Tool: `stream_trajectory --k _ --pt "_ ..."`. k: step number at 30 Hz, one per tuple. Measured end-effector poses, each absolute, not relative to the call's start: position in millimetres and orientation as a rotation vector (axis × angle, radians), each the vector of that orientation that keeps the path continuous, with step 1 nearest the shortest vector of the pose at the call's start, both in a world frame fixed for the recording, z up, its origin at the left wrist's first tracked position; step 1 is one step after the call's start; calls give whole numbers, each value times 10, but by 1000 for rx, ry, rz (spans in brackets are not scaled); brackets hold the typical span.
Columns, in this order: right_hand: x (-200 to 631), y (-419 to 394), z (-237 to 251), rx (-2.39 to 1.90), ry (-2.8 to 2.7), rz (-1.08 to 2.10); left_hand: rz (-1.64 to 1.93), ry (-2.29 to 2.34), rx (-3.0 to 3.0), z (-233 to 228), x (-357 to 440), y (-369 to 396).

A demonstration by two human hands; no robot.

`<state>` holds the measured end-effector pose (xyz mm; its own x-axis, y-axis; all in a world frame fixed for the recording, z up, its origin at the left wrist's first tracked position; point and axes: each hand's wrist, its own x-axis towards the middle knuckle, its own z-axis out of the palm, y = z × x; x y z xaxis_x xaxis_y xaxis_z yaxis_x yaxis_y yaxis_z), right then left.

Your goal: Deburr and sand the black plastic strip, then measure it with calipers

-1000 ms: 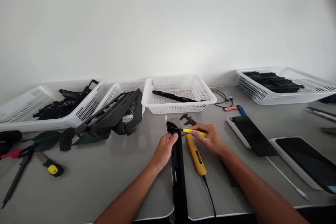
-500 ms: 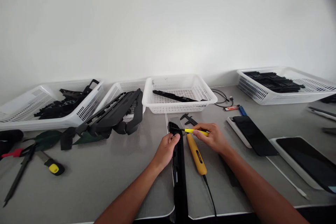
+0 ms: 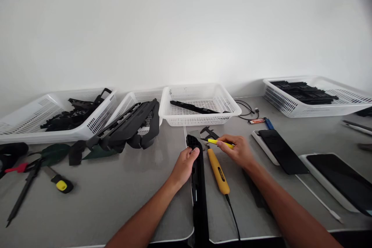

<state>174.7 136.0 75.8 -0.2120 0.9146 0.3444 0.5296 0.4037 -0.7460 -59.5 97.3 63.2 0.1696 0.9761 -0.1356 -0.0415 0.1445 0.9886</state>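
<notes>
Strip (image 3: 201,209), black, lies lengthwise at mid-table, its near end running past the near edge of the table (image 3: 130,197). Left hand (image 3: 183,164): I have it clamped on the strip close to the far end, thumb on top; the other fingers are partly hidden from me. Right hand (image 3: 236,151): fingers pinched on the yellow tool (image 3: 221,143), thin tip pointing left, just beside the strip's far end. Tip contact: I cannot tell.

Corded tool (image 3: 218,170) lies right of the strip, cord (image 3: 231,213) running to the near edge. Caliper (image 3: 209,132) is just beyond the yellow tool, toward the far edge.

Far edge, I log: left basket (image 3: 58,137) with black parts; grey covers (image 3: 124,131) overhanging the next basket (image 3: 123,104); center basket (image 3: 200,121) with one black bar (image 3: 196,107); right basket (image 3: 319,111) with stacked black pieces (image 3: 303,93).
</notes>
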Motion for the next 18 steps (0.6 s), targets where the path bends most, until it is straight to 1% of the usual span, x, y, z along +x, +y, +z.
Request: stream_trajectory --k 8,18 --pt "1749 1334 785 -1216 -1853 685 1006 1087 1119 671 -602 952" --pt "1761 1365 832 -1185 -1918 909 983 1101 1136 616 -593 953"
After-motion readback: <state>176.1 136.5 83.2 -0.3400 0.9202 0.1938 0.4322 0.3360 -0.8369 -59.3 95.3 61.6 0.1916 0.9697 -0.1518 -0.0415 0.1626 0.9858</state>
